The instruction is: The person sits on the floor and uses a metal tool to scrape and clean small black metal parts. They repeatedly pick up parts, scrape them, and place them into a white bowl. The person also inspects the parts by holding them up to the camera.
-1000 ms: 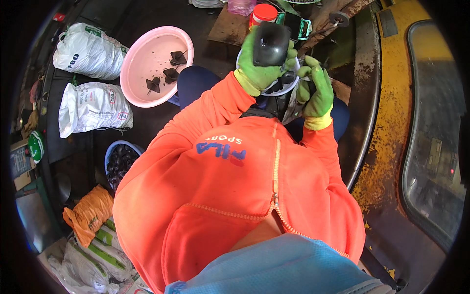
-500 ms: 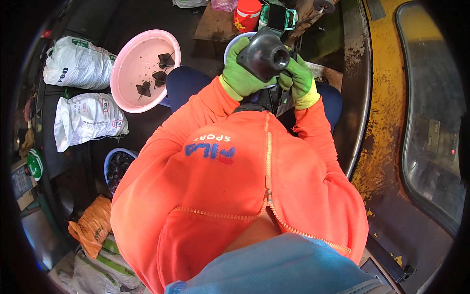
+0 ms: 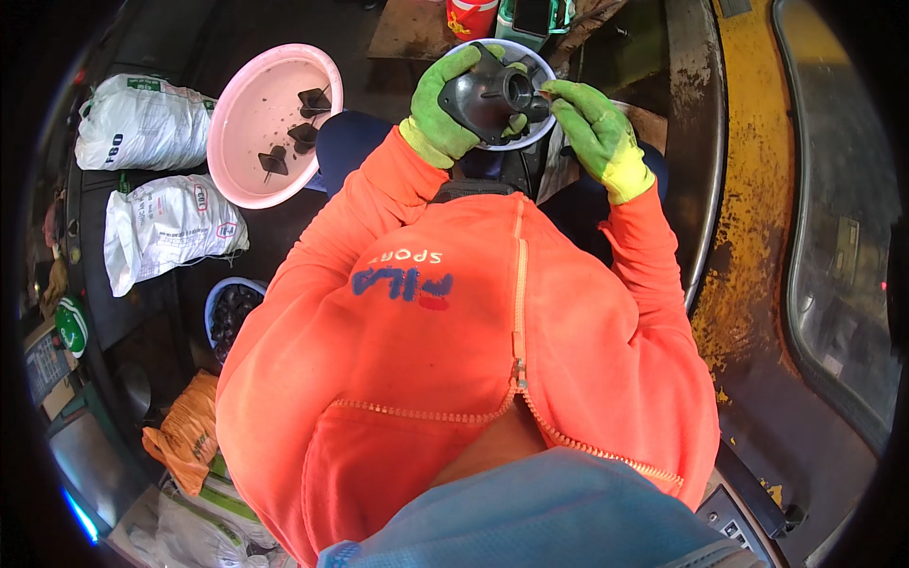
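My left hand [image 3: 445, 109], in a green glove with a yellow cuff, is wrapped round a black rubber boot [image 3: 485, 97]. The part is flared, with a round open neck facing right. Just right of that neck is my right hand [image 3: 592, 133], gloved alike, its fingers bent together; whatever lies at their tips is too small to make out. Beneath the boot, over my lap, stands a pale blue-rimmed basin [image 3: 540, 62], its contents mostly hidden by the boot and my left hand.
At left a pink basin [image 3: 232, 142] holds several black rubber parts [image 3: 303, 137]. Beside it lie white sacks [image 3: 142, 123], and below them a blue tub [image 3: 232, 317] of dark pieces. A red bucket [image 3: 472, 17] stands ahead; yellow rusty machinery [image 3: 748, 189] borders the right.
The boot and my left hand have moved down and a little left. My right hand has come away from the boot's side toward the right. The view has shifted slightly.
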The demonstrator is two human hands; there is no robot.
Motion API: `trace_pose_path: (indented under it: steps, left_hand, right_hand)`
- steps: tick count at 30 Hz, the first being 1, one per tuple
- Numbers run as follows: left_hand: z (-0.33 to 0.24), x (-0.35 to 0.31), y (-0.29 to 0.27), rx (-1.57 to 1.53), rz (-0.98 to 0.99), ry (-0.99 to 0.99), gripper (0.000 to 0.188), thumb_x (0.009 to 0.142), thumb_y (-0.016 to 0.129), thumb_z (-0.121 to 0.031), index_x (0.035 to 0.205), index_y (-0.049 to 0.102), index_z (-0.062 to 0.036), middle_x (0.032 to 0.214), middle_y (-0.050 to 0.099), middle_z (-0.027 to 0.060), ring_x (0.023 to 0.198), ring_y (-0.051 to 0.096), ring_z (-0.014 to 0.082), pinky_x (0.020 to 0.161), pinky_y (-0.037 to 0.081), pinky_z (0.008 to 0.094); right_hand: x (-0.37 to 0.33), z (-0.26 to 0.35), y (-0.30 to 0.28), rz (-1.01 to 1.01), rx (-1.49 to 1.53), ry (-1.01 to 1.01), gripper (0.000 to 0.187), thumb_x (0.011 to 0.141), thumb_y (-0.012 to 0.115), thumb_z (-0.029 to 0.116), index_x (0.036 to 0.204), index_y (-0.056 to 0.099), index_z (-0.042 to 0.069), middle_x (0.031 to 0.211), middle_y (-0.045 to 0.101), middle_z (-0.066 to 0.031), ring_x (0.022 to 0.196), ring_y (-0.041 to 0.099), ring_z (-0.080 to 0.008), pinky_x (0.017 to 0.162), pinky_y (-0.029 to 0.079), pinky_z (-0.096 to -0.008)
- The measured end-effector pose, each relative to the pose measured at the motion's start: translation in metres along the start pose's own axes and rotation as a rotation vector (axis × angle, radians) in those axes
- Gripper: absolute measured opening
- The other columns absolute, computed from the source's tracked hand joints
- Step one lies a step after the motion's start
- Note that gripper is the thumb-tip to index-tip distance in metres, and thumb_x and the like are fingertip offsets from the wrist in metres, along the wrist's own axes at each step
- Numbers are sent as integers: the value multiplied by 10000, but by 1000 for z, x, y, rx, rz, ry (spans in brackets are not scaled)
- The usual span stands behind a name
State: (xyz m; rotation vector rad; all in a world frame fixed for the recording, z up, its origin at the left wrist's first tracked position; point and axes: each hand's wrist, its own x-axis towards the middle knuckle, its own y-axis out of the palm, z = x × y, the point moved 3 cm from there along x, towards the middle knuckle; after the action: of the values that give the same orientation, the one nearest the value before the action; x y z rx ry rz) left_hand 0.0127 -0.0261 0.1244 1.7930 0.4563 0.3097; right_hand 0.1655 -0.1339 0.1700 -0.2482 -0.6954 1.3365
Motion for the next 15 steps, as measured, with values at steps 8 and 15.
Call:
trace_pose_path:
  steps: [8,15]
  left_hand:
    - [-5,-3,17,36,-10,-33,295,869,479,-216,1123,557,-87,1122,605,142,1015,597,302,808,523,451]
    - [-12,-3,22,55,76,35,513,778,566,-170,1238,470,35,1191,548,257,1055,570,384,953,452,475]
  right_hand:
    - [8,11,3,-20,-211,-100,239,846,616,88,1081,639,52,960,666,-132,849,651,-275,707,521,-319]
    - [1,11,14,-48,-128,-89,235,857,614,92,1086,633,42,976,668,-122,851,654,-261,729,520,-306]
